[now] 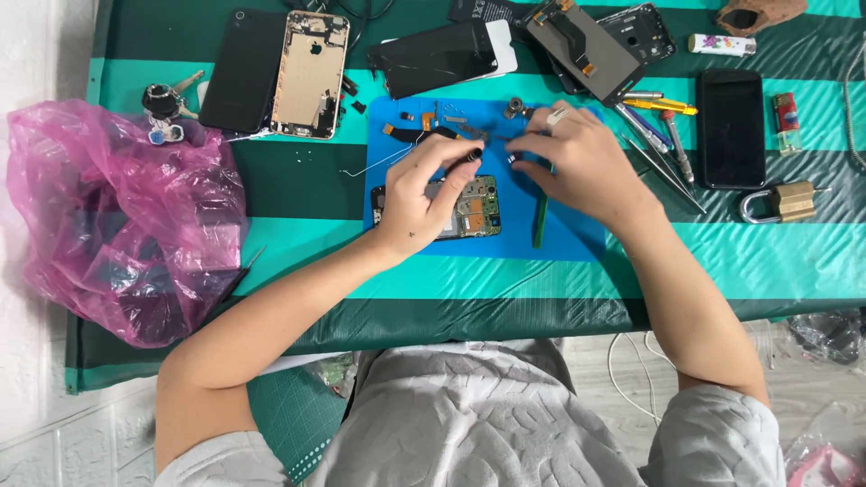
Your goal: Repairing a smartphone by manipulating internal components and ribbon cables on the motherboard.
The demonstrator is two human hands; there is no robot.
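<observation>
Head view. An opened phone (465,206), back cover off and circuit board exposed, lies flat on a blue mat (564,236) at the middle of a green striped table (298,176). The left hand (419,189) rests over the phone's left and upper part, fingers curled nearly closed, thumb and forefinger pinching a small dark part (471,159) just above the phone's top edge. The right hand (582,162) lies to the right of the phone, palm down, fingers bent inward and almost closed; its fingertips meet the same small part. Whether they grip it or only touch it cannot be told. A green stick (540,221) lies on the mat under the right wrist, and loose flex cables (410,131) lie near the mat's upper left corner.

Handling, as a judgement: the phone is light, stiff and flat, but the bare board is fragile; it is best held by its outer frame edges, not by the board. The small part is very light, easily dropped and likely delicate; a fingertip pinch at its sides suits it.

Surroundings: screwdrivers (663,131) lie just right of the mat, a dark phone (731,129) and a padlock (776,203) further right, other dismantled phones (311,77) along the far edge, a pink bag (117,225) at the left.
</observation>
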